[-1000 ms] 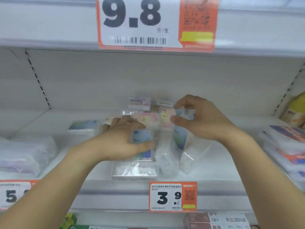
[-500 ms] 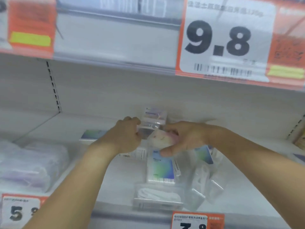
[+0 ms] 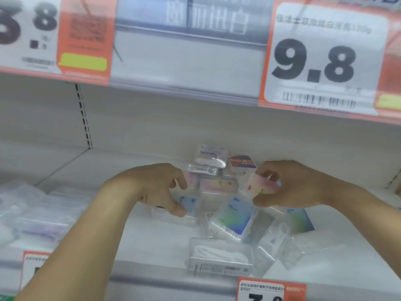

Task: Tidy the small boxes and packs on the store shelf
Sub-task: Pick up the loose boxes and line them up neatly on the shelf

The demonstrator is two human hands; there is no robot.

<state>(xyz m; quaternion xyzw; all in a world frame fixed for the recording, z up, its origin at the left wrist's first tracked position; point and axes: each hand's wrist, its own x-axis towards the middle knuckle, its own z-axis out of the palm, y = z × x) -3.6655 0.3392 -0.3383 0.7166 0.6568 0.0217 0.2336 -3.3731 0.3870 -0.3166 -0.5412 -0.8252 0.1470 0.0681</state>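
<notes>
Head view: right hand [image 3: 288, 185] pinches a pink pack [image 3: 260, 184], left hand [image 3: 161, 190] grips, prob., a blue box [image 3: 188, 203]; mid-sort, next needs lining packs w/ the shelf [image 3: 152, 242] row.

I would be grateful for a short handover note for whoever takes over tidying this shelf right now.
Left hand: grips a clear box with a blue label on the shelf.
Right hand: pinches a pink pack, lifted above the pile.
Things: more packs lie askew mid-shelf, a blue-green pack tilted, a clear box at the front edge, a few small boxes by the back wall.
Done: nothing lined up yet.
Left: set both held items down, then straighten the pile.
</notes>
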